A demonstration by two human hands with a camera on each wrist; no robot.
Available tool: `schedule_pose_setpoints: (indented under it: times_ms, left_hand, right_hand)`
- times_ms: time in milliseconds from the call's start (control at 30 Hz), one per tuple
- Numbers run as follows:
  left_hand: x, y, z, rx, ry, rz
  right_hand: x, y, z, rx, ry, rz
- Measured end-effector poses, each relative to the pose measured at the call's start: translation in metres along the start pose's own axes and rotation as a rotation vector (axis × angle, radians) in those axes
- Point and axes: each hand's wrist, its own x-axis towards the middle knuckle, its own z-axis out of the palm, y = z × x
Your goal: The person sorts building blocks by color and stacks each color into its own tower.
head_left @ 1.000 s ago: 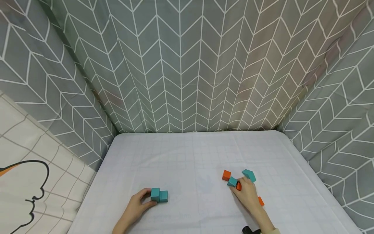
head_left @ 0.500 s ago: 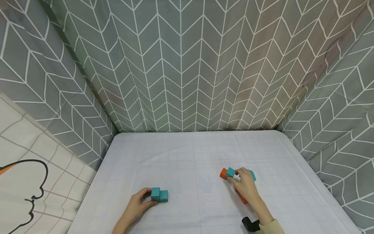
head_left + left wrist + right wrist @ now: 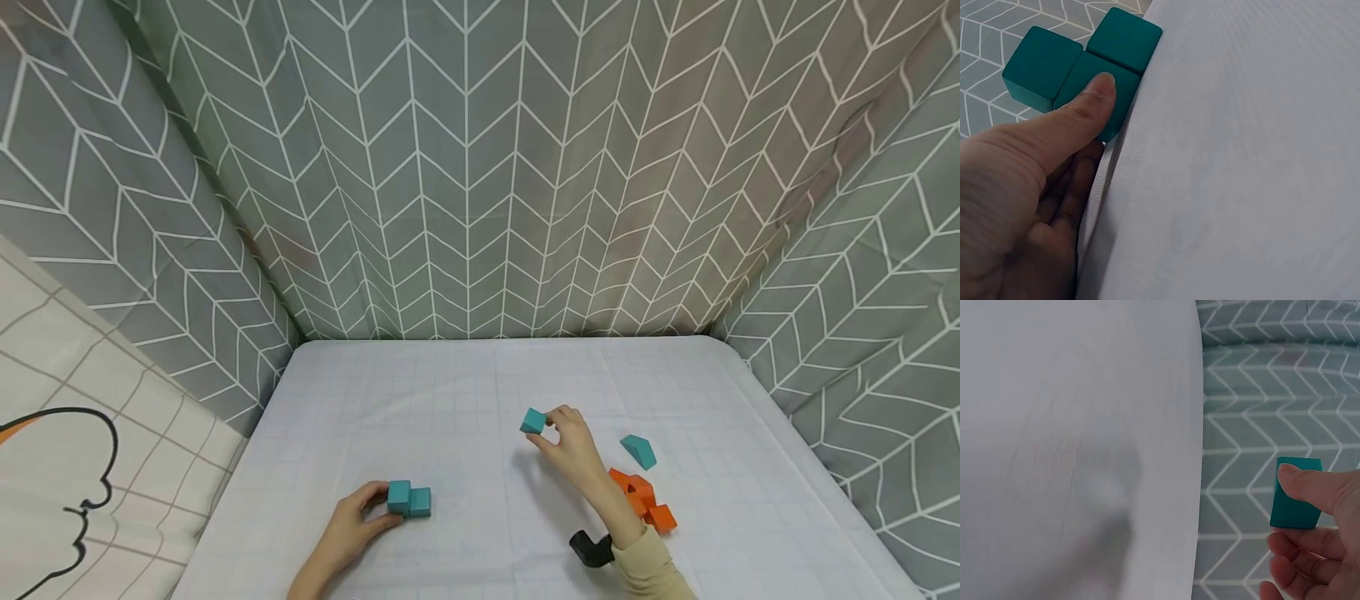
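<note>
My left hand [image 3: 354, 518] pinches the lower teal cube [image 3: 1124, 94] of a small group on the white table, its thumb flat on one face. A second teal cube [image 3: 1042, 57] sits on top of that one, and a third teal cube [image 3: 421, 502] stands against its side. Raised above the table's middle right, a teal block [image 3: 533, 420] is held by my right hand [image 3: 573, 446] between thumb and fingers. The right wrist view shows the thumb across this block's face, with the other fingers curled below it.
Several orange blocks [image 3: 662, 518] lie clustered beside the right forearm, partly hidden by it. Behind them is a sloped teal block [image 3: 638, 451]. A black device [image 3: 591, 550] is at the right wrist. Patterned grey curtains [image 3: 465, 167] hang past the table's [image 3: 465, 392] back edge.
My right hand has lifted the teal block from among the orange blocks and carried it left, uncovering the orange cluster. The left hand and its cubes have stayed put.
</note>
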Motion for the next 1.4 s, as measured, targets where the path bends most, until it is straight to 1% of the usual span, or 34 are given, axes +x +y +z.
schedule_pose_setpoints:
  times_ms: [100, 300, 367, 633, 800, 967, 1067, 1267, 1400]
  left_hand:
    - [0.001, 0.000, 0.000, 0.001, 0.000, 0.002]
    - [0.000, 0.001, -0.001, 0.010, -0.005, -0.019]
    - [0.000, 0.001, -0.001, 0.008, -0.005, -0.027]
    - [0.000, -0.003, -0.001, 0.014, -0.003, -0.021]
    - [0.000, -0.002, -0.001, 0.008, 0.009, -0.017]
    - [0.000, 0.000, -0.002, -0.002, 0.009, 0.003]
    - [0.000, 0.000, -0.002, 0.002, 0.003, 0.017]
    - [0.000, 0.001, -0.003, -0.013, 0.007, 0.021]
    - [0.000, 0.001, -0.003, -0.022, 0.012, 0.029]
  right_hand:
    - [0.004, -0.014, 0.011, 0.006, -0.039, -0.027]
    - [0.005, -0.038, 0.030, 0.009, -0.124, -0.130]
    - [0.002, -0.045, 0.035, 0.013, -0.152, -0.164]
    - [-0.010, -0.068, 0.061, 0.023, -0.254, -0.298]
    - [-0.018, -0.079, 0.075, 0.036, -0.308, -0.361]
    - [-0.022, -0.087, 0.085, 0.039, -0.334, -0.411]
    - [-0.024, -0.090, 0.090, 0.028, -0.336, -0.429]
    - [-0.027, -0.093, 0.098, 0.010, -0.312, -0.439]
    - [-0.027, -0.094, 0.101, 0.004, -0.319, -0.426]
